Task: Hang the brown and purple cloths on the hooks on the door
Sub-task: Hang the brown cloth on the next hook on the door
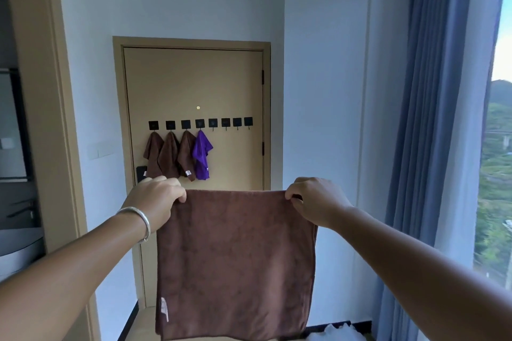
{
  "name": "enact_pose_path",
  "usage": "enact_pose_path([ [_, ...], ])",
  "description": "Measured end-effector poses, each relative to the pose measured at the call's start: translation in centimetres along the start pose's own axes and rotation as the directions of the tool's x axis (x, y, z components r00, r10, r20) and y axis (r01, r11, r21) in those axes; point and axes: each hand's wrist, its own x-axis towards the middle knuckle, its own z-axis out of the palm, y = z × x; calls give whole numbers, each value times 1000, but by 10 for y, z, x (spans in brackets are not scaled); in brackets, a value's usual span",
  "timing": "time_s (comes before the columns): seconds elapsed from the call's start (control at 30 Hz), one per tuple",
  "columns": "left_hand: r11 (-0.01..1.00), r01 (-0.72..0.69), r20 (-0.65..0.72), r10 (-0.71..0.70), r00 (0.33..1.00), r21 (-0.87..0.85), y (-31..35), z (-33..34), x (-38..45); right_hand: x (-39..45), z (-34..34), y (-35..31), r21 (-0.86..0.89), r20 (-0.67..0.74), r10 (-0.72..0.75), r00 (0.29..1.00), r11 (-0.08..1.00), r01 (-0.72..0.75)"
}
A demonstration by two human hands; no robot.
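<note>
A brown cloth (235,263) hangs spread flat in front of me. My left hand (155,201) pinches its top left corner and my right hand (315,202) pinches its top right corner. A white label shows near its lower left edge. Beyond it stands the tan door (194,83) with a row of several black hooks (225,122). Three brown cloths (169,158) hang on the left three hooks. A purple cloth (201,155) hangs on the fourth hook. The hooks to the right of it are bare.
A blue curtain (432,119) and a window (496,174) fill the right side. A tan door frame (50,91) with a dark basin area (16,246) lies at the left. Something white (332,333) sits on the floor at bottom right.
</note>
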Motion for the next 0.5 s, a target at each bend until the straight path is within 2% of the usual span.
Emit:
enact_pose_path([
  [0.3,997,67,-4,-67,998,-25,-18,99,111,131,91,84,53,-4,-59,998,997,59],
  [0.5,995,71,74,-66,995,-65,-41,155,163,206,147,116,116,-10,-96,995,989,97],
])
